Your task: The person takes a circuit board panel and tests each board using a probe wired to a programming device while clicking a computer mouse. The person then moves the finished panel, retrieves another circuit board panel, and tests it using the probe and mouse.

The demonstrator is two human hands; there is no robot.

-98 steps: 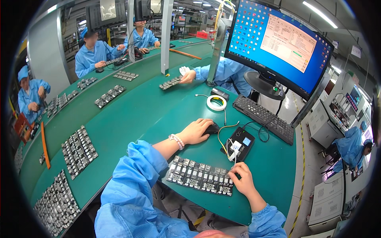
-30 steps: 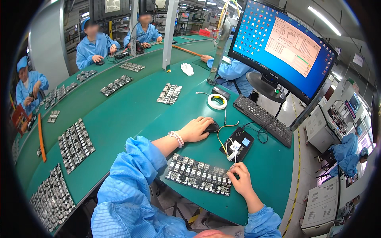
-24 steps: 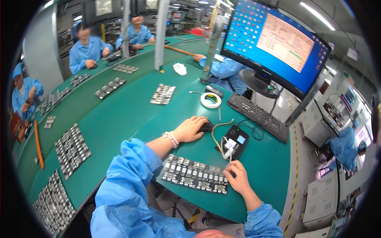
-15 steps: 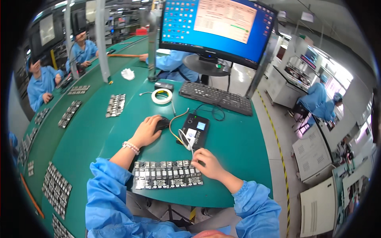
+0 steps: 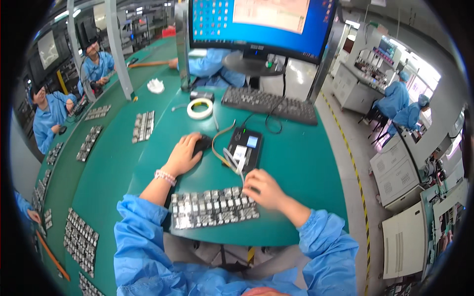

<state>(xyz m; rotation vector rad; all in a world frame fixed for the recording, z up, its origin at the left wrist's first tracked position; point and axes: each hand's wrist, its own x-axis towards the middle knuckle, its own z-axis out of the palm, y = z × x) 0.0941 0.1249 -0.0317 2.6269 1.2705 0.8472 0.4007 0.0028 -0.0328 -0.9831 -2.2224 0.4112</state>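
Observation:
My left hand (image 5: 183,157), with a beaded bracelet at the wrist, rests its fingers around a black computer mouse (image 5: 203,143). My right hand (image 5: 265,190) pinches the end of a thin pale cable (image 5: 238,167) at the right end of a block of small electronic modules (image 5: 212,209). Fingers hide the cable's tip, so I cannot tell whether it sits in a module. The modules lie in rows near the table's front edge. Just beyond my right hand is a black tester box (image 5: 253,150) with a small lit screen; the cable loops beside it.
A keyboard (image 5: 269,105) and a monitor (image 5: 259,24) stand at the back. A roll of tape (image 5: 200,109) and a crumpled white piece (image 5: 155,86) lie farther left. More module blocks (image 5: 81,241) line the left side. Co-workers (image 5: 49,116) sit across the bench.
The view has tilted and shifted slightly, so the monitor sits higher in the picture. My left hand stays at the mouse and my right hand stays at the modules' right end.

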